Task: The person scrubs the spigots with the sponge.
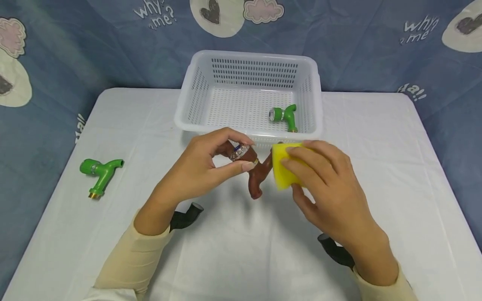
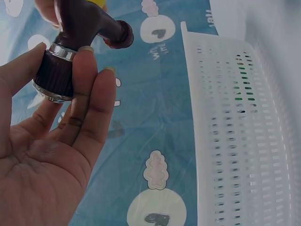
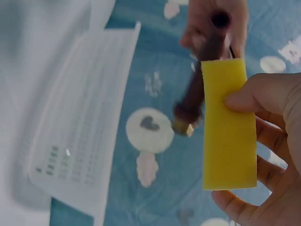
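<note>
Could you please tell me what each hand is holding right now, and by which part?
The left hand pinches the brown plastic tap by its ringed round head. The right hand grips the yellow rectangular sponge by its faces, against the tap.

A white cloth covers the bench [image 1: 376, 167]. A white perforated basket [image 1: 196, 96] stands on it at the far middle. A green tap [image 1: 98, 170] lies on the cloth near the left edge, well apart from the basket.
</note>
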Demonstrator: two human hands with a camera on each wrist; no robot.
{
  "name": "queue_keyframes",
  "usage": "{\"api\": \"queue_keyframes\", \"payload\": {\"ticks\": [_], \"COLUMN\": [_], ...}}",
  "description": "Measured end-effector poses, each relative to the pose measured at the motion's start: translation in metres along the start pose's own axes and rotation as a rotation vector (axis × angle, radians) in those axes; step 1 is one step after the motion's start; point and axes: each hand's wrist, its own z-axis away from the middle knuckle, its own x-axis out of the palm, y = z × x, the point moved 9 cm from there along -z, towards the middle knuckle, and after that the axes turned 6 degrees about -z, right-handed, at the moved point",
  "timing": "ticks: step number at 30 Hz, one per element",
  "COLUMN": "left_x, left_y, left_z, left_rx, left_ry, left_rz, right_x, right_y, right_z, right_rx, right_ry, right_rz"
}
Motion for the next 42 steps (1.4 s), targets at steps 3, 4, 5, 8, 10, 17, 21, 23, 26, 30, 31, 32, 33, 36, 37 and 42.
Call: {"api": "queue_keyframes", "payload": {"ticks": [3,4,5,8,10,17,21,23,26,30,31,32,33,36,37,42], "left_x": [0.0,0.0,-0.001,-0.001,-0.001,-0.003,-0.003,-0.003,-0.003,-0.004,-0.004,-0.004,-0.004,-0.003,-0.002,0.0], "left_y": [-0.002,-0.003,-0.003,-0.006,-0.006,-0.004,-0.003,-0.003,-0.004,-0.003,-0.003,-0.003,-0.002,-0.002,-0.002,0.0], "left_z": [0.001,0.002,0.002,0.003,0.003,0.003,0.003,0.003,0.003,0.002,0.002,0.001,0.001,0.001,0.001,0.002], "left_rx": [-0.037,-0.051,-0.063,-0.088,-0.086,-0.06,-0.058,-0.061,-0.068,-0.06,-0.059,-0.058,-0.059,-0.06,-0.059,-0.055], "left_ry": [-0.012,-0.017,-0.02,-0.026,-0.021,-0.028,-0.033,-0.033,-0.029,-0.02,-0.018,-0.016,-0.016,-0.022,-0.026,-0.036], "left_rz": [0.025,0.035,0.045,0.075,0.087,0.134,0.128,0.132,0.137,0.143,0.146,0.147,0.148,0.14,0.137,0.138], "right_x": [0.005,0.006,0.006,0.001,-0.004,0.003,0.007,0.005,0.002,-0.006,-0.008,-0.009,-0.009,-0.004,-0.002,0.004], "right_y": [-0.003,-0.001,0.002,0.009,0.009,-0.004,-0.003,-0.001,0.002,0.002,0.0,-0.003,-0.007,-0.018,-0.02,-0.017], "right_z": [-0.001,-0.001,-0.001,0.002,0.003,-0.002,-0.004,-0.003,-0.002,-0.001,-0.002,-0.003,-0.004,-0.007,-0.008,-0.007], "right_rx": [-0.027,-0.017,-0.003,0.038,0.05,-0.027,-0.043,-0.037,-0.009,0.025,0.024,0.016,-0.005,-0.056,-0.072,-0.075], "right_ry": [-0.01,-0.013,-0.015,0.002,0.015,-0.016,-0.023,-0.017,-0.015,0.014,0.026,0.035,0.046,0.041,0.037,-0.005], "right_rz": [-0.011,-0.003,0.009,0.029,0.021,-0.072,-0.042,-0.027,-0.023,-0.033,-0.044,-0.056,-0.068,-0.112,-0.121,-0.083]}}
